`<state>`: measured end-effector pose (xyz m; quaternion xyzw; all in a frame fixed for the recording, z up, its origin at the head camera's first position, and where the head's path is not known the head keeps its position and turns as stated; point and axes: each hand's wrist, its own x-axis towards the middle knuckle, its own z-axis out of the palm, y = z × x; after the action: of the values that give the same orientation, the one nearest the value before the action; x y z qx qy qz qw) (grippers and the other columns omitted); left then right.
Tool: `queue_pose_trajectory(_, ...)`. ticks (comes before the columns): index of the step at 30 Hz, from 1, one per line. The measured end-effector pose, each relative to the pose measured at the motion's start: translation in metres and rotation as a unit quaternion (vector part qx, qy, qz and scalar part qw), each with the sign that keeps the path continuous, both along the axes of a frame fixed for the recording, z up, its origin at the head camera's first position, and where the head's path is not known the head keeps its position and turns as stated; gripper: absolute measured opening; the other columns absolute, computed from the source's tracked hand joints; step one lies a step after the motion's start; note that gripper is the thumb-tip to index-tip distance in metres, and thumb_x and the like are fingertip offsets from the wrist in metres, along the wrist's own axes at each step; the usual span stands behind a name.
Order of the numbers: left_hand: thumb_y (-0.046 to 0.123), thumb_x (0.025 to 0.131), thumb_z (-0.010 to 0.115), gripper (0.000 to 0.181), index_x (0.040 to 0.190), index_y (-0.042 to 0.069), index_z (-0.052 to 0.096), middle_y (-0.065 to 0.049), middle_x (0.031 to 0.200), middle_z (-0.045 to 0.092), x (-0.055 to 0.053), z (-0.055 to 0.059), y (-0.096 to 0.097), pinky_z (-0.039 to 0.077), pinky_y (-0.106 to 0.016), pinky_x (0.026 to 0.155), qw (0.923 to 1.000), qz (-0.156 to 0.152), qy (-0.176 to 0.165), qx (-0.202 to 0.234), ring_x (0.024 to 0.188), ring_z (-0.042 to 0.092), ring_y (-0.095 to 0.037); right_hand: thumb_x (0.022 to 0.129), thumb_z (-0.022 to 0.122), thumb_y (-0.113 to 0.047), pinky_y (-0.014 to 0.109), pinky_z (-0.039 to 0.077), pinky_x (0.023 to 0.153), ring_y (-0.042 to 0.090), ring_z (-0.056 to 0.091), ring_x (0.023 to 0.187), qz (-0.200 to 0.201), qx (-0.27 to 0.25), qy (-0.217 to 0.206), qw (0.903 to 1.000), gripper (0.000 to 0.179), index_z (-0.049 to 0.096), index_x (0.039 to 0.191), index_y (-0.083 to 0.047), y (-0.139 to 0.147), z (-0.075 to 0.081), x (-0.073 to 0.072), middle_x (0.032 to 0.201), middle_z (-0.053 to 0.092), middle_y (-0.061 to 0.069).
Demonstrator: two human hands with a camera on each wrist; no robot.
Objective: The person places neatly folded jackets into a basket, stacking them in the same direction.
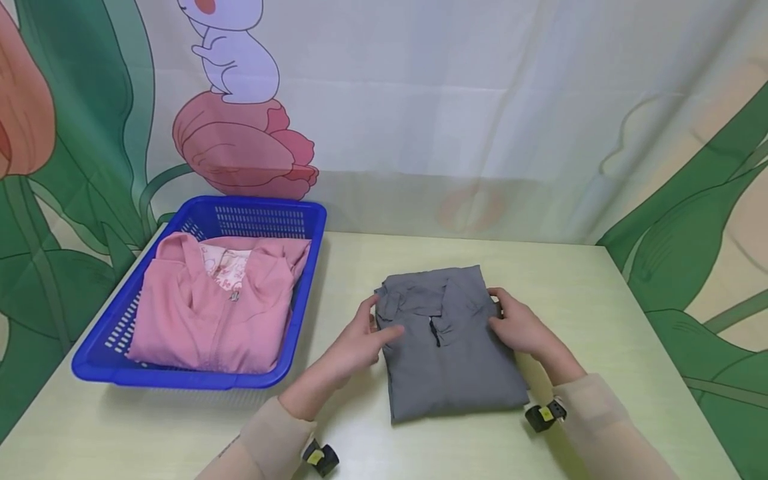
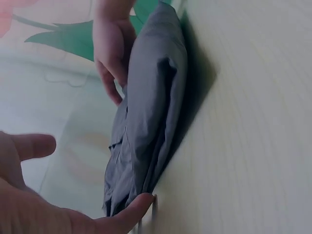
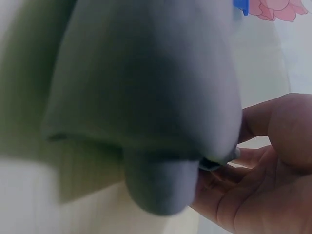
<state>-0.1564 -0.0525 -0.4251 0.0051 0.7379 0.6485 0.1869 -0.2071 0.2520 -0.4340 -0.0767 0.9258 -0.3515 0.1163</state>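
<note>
A folded grey jacket (image 1: pixel 450 360) lies on the table, its collar at the far end and a short black strip below the neck opening. My left hand (image 1: pixel 360 340) is at the jacket's left side; in the left wrist view a fingertip touches the fold's edge while the thumb (image 2: pixel 36 146) stands apart from the cloth. At the opposite side, my right hand (image 1: pixel 519 323) pinches the jacket's edge, thumb on top and fingers below. A loose rounded flap of grey cloth (image 3: pixel 163 185) hangs beside those fingers in the right wrist view.
Left of the jacket stands a blue plastic basket (image 1: pixel 303 293) with slotted walls. Inside it lies a folded pink zip-up jacket (image 1: pixel 252 327) with a patterned lining. The pale table (image 1: pixel 576 280) meets a printed curtain (image 1: pixel 420 120) at its back edge.
</note>
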Motion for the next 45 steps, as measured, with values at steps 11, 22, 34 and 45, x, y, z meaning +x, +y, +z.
queue_pose_trajectory(11,0.022,0.098,0.064,0.089,0.163,0.007,0.006,-0.036,0.155,0.027,-0.0038,-0.0012,0.0034,0.046,-0.063,0.100,0.9874,0.081,-0.075,0.113,0.140,0.034,-0.053,0.097,0.050,-0.002,0.046,0.052,0.084,0.036,0.057,0.107,-0.001,-0.019,-0.010,0.9998,0.057,0.035,0.152,0.007,-0.0030,-0.0004,0.0018,0.126,0.056,0.030)
queue_pose_trajectory(22,0.020,0.097,0.063,0.085,0.162,0.002,0.011,-0.031,0.160,0.022,-0.0041,-0.0069,0.0043,0.038,-0.061,0.109,0.9818,0.092,-0.096,0.136,0.146,0.027,-0.046,0.098,0.051,-0.003,0.050,0.053,0.087,0.040,0.057,0.114,0.002,-0.034,-0.013,0.9993,0.058,0.034,0.152,0.006,-0.0039,-0.0016,0.0042,0.131,0.055,0.032)
queue_pose_trajectory(34,0.019,0.099,0.059,0.064,0.148,-0.014,0.034,-0.027,0.153,0.038,-0.0051,-0.0061,0.0055,0.037,-0.058,0.111,0.9889,0.065,-0.078,0.108,0.139,0.039,-0.040,0.098,0.052,-0.003,0.050,0.053,0.087,0.040,0.058,0.114,0.003,-0.041,-0.015,0.9991,0.058,0.034,0.152,0.007,-0.0068,0.0001,0.0056,0.130,0.056,0.031)
queue_pose_trajectory(45,0.022,0.096,0.064,0.080,0.155,-0.006,0.019,-0.029,0.162,0.018,-0.0065,-0.0039,0.0104,0.024,-0.063,0.116,0.9863,0.077,-0.094,0.111,0.149,0.018,-0.043,0.098,0.051,-0.002,0.051,0.053,0.089,0.041,0.057,0.116,0.006,-0.041,-0.013,0.9991,0.058,0.034,0.152,0.006,-0.0091,0.0008,0.0072,0.131,0.055,0.032)
